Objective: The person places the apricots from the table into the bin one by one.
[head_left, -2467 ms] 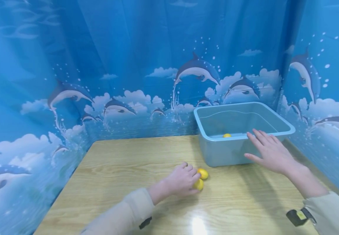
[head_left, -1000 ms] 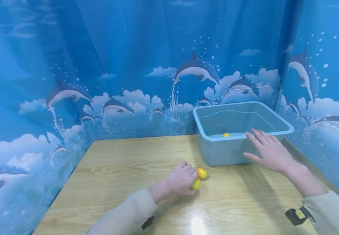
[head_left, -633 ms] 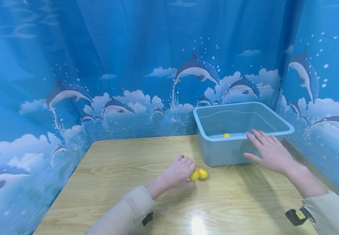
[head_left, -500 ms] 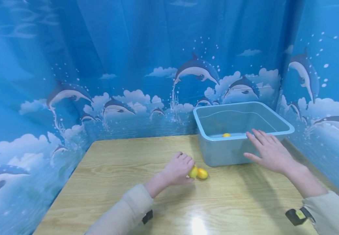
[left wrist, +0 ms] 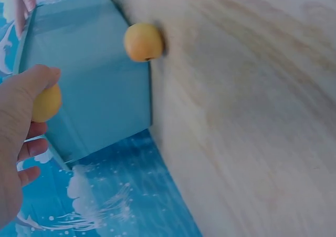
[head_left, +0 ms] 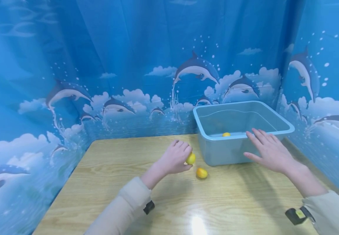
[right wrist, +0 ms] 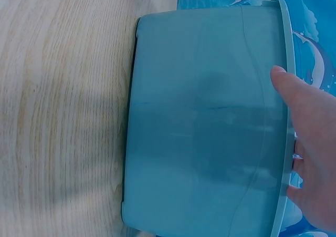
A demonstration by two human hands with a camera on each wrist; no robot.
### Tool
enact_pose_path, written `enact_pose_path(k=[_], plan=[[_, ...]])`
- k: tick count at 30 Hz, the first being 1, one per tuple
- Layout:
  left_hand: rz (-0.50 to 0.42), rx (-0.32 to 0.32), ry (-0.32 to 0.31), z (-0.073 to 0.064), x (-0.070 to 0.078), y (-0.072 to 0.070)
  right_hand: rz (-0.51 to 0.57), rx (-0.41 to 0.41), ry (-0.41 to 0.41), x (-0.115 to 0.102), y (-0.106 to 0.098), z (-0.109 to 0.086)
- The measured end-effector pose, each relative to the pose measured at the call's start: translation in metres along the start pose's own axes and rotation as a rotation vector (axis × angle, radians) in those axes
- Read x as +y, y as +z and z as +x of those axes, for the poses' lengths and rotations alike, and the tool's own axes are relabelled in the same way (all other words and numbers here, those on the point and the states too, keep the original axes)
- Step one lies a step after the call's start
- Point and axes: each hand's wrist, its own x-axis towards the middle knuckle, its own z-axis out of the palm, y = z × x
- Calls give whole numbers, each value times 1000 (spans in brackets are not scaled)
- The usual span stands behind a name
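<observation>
My left hand (head_left: 173,159) pinches a small round yellow fruit (head_left: 191,159) between thumb and fingers, raised above the wooden table. In the left wrist view this yellow fruit (left wrist: 47,103) is partly covered by the thumb. Below and just right of that hand, an orange-yellow fruit (head_left: 201,173) lies on the table. A light blue plastic bin (head_left: 228,153) stands at the back right, with another yellow fruit (head_left: 226,134) partly visible inside. My right hand (head_left: 270,151) is at the bin's front rim, fingers extended; whether it touches the rim I cannot tell.
The wooden table (head_left: 128,153) has its left and back edges against a blue dolphin-printed curtain (head_left: 134,65). The bin's front wall rises between the loose fruit and the bin's inside. A black device (head_left: 297,216) is strapped at the right wrist.
My left hand has gripped the yellow fruit beside the orange-yellow one and lifted it up and away toward the back of the table. The right hand and bin have stayed put.
</observation>
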Motion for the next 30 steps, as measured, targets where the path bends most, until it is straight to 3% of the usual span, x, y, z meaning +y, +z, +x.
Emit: enact_pose_path(k=[7,15,30], plan=[[8,60,0,14,-7,-12,6,3,0,1,0,-1],[-21,70,-21,33,-16,-27,13,-9,7,-1,-2,0],[-37,-7,-105,75,-22,-48,14,-28,15,-1,-4,0]])
